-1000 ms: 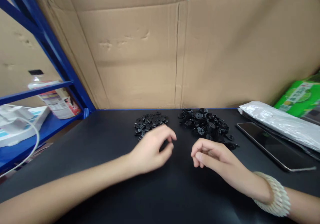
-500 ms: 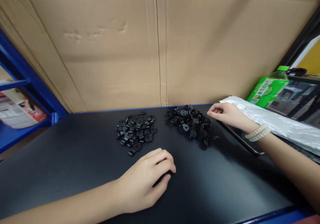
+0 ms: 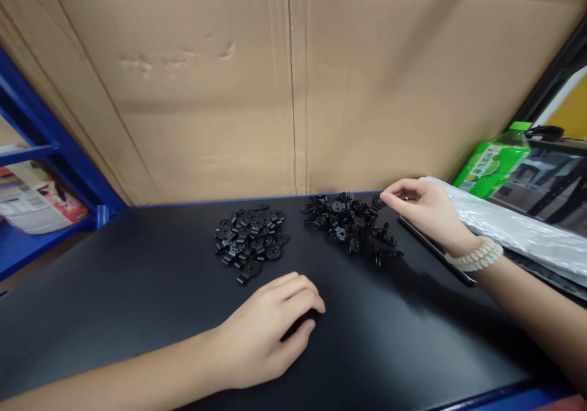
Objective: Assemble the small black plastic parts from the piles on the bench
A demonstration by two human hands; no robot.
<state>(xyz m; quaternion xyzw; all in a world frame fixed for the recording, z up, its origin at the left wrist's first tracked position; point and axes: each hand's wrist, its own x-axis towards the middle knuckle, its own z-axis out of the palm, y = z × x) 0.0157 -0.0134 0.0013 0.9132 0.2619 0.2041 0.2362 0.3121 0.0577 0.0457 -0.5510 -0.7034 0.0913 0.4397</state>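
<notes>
On the right, my right hand (image 3: 424, 209) is raised with thumb and forefinger pinched on a small black round plastic piece (image 3: 378, 202), its edge showing at the fingertips. Just left of and below that hand lies a loose pile of black plastic parts (image 3: 353, 224) with round, holed discs. A second pile of black disc-shaped clips (image 3: 252, 233), each with a short tab, sits left of centre. My left hand (image 3: 279, 331) rests on the black table (image 3: 160, 288) in front of the piles, fingers loosely bent and thumb apart; its palm is hidden.
A cardboard wall (image 3: 206, 93) stands along the table's back edge. To the right are a white plastic bag (image 3: 518, 224), a thin dark tray edge (image 3: 435, 249) and a green-labelled bottle (image 3: 493, 160). A blue metal frame (image 3: 59, 160) stands at left.
My right hand has turned and shifted slightly, and a black round piece now shows at its fingertips. Several parts at the right pile's edge have moved. My left hand stays almost still.
</notes>
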